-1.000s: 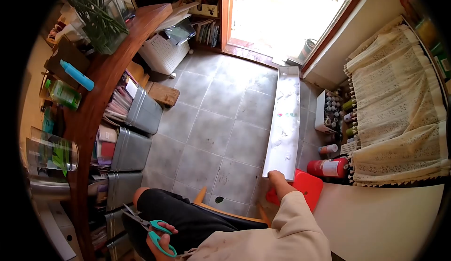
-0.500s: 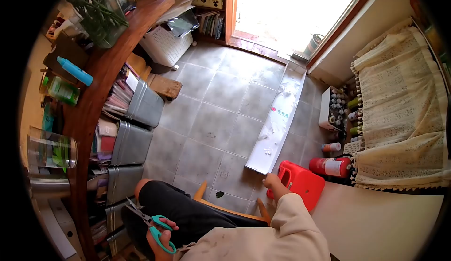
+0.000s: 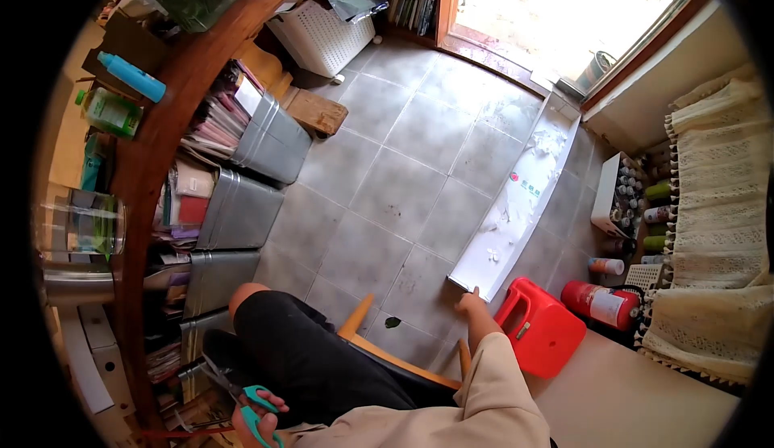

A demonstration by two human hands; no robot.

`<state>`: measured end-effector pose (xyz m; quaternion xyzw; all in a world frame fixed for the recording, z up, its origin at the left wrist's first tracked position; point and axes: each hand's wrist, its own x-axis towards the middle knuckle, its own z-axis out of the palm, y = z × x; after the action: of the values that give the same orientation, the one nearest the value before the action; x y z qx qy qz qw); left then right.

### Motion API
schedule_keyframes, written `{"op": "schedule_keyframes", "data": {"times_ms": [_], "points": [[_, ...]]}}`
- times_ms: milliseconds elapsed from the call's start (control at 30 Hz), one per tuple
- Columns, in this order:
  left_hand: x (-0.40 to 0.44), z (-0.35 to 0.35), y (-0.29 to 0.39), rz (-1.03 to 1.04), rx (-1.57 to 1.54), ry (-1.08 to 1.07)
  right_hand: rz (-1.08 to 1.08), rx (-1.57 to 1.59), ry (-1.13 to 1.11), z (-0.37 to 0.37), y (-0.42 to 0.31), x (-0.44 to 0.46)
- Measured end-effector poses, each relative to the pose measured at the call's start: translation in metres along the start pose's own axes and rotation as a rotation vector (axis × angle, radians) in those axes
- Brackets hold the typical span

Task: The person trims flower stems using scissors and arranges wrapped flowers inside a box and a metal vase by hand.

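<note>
My left hand [image 3: 262,417] is closed around the teal handles of a pair of scissors [image 3: 251,404], low in front of my dark-trousered leg. The blades point up and to the left. My right hand [image 3: 476,309] reaches forward to the near end of a long white shallow tray [image 3: 516,206] on the floor. One finger stretches out at the tray's edge, and I cannot make out a firm grip. White scraps and a small red and green print show on the tray. Just right of my right hand lies a red plastic container with a handle [image 3: 552,331].
A wooden chair [image 3: 395,359] is beside my legs. Grey bins of papers [image 3: 242,210] line the left under a wooden counter [image 3: 149,154]. A fire extinguisher [image 3: 601,304], bottle crate [image 3: 613,194] and lace curtain [image 3: 717,214] stand right; a doorway [image 3: 564,20] is ahead.
The view has shifted, so the room sits further right in the frame. My right hand has moved to the tray's near end with a finger extended. The scissors are lower.
</note>
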<state>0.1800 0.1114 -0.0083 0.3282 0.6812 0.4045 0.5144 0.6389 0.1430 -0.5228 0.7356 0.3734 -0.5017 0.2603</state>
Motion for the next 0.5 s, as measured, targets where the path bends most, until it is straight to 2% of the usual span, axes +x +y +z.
{"op": "schedule_keyframes", "data": {"times_ms": [67,100,167,267,300,400,433,500], "points": [[-0.003,-0.003,-0.004,-0.013,0.019,0.007,-0.007,0.037,-0.017,-0.002,0.010,0.004],[-0.009,0.010,0.010,0.052,0.152,-0.098,-0.001,0.049,-0.039,0.002,0.017,0.013],[-0.010,0.010,0.011,0.024,0.204,-0.122,-0.037,0.043,-0.016,0.027,0.037,0.046],[-0.007,0.021,0.026,0.010,0.294,-0.180,-0.137,0.221,0.204,0.008,0.038,-0.027],[-0.005,0.025,0.031,0.021,0.325,-0.208,-0.198,0.207,0.418,0.018,0.038,-0.030],[-0.002,0.037,0.037,0.109,0.374,-0.259,-0.294,0.207,0.714,0.028,0.050,-0.047],[0.001,0.037,0.038,0.116,0.366,-0.269,-0.354,0.182,0.969,0.021,0.052,-0.064],[0.003,0.041,0.038,0.131,0.320,-0.271,-0.223,0.210,1.036,-0.013,0.067,-0.127]]}}
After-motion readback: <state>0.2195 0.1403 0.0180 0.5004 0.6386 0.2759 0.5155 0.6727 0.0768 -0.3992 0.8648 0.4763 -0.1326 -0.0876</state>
